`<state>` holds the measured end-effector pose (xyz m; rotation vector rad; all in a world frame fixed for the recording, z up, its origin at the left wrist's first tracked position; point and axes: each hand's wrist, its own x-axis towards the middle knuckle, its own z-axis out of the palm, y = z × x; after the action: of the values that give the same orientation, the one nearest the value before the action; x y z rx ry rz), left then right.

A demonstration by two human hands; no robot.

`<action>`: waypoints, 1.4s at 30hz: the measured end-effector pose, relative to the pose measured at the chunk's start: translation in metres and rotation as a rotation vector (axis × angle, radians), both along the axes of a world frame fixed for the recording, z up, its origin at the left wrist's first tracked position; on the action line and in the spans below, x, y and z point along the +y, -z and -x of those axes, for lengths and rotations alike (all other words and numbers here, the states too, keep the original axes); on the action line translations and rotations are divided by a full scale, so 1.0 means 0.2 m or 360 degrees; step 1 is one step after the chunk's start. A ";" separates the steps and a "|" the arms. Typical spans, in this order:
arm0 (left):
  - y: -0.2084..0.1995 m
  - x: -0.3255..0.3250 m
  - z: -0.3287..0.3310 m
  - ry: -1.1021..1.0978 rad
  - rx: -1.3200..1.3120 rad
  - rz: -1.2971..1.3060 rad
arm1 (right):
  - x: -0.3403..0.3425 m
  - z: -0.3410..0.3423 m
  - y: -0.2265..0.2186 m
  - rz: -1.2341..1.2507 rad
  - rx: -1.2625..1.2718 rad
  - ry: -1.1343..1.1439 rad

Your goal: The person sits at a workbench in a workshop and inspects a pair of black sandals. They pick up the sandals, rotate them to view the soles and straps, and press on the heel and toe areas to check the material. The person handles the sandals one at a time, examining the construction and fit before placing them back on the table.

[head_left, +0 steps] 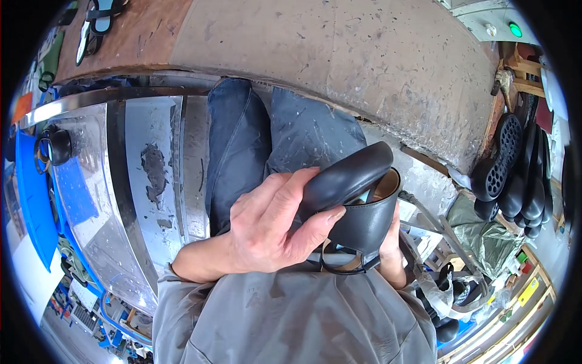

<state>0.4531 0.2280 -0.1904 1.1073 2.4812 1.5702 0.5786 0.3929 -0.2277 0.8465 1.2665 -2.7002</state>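
Observation:
In front of my chest, my left hand (267, 221) grips a thick, rounded black shoe sole (348, 176), thumb on its near side and fingers over the far side. Right against it sits a black leather sandal upper (365, 225) with a tan lining and a thin strap hanging below. A bit of light blue shows between sole and upper; whether they are joined, I cannot tell. My right hand (391, 239) holds the upper from behind on the right, its fingers mostly hidden by the leather.
Beyond my knees stretches a worn brown workbench (339, 48), with a sandal (100, 21) at its far left. Several black soles (506, 151) hang at the right. A metal-edged stand (115, 182) and a blue tray (33, 194) are on the left.

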 end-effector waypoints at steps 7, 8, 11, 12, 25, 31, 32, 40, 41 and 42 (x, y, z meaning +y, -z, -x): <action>0.01 -0.06 0.05 0.0155 -0.0057 -0.0093 | -0.04 -0.01 -0.01 -0.0373 0.0245 -0.0113; 0.01 -0.05 0.06 0.0140 -0.0116 -0.0227 | -0.05 -0.01 -0.01 -0.0291 0.0168 -0.0110; -0.05 -0.05 0.12 0.0257 -0.0146 -0.0293 | -0.11 -0.06 0.01 -0.0507 0.0138 -0.0178; -0.08 -0.06 0.14 0.0338 -0.0040 -0.0214 | -0.12 -0.06 0.00 -0.0609 0.0164 -0.0226; -0.32 -0.18 0.24 0.0590 -0.0066 0.0195 | -0.08 -0.11 -0.02 -0.0150 0.0444 -0.0573; 0.06 -0.37 -0.01 -0.0445 -0.0351 -0.0855 | 0.26 -0.09 -0.15 -0.0246 0.0592 0.0006; 0.14 -0.38 -0.07 -0.0529 -0.0355 -0.0933 | 0.29 0.00 -0.25 -0.0681 0.0643 0.0079; 0.20 -0.07 -0.01 0.0526 -0.2169 -0.1318 | 0.15 0.38 -0.49 -0.0636 0.0688 -0.1129; 0.19 -0.06 0.01 0.0578 -0.2168 -0.1263 | 0.11 0.36 -0.46 -0.1053 0.0724 -0.1208; 0.20 -0.06 0.01 0.0620 -0.2166 -0.1210 | 0.08 0.32 -0.41 -0.1079 0.0636 -0.1211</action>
<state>0.4516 0.2165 -0.2311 0.1942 0.7808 2.0551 0.5142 0.4098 -0.1450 -0.2088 2.0835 -1.8676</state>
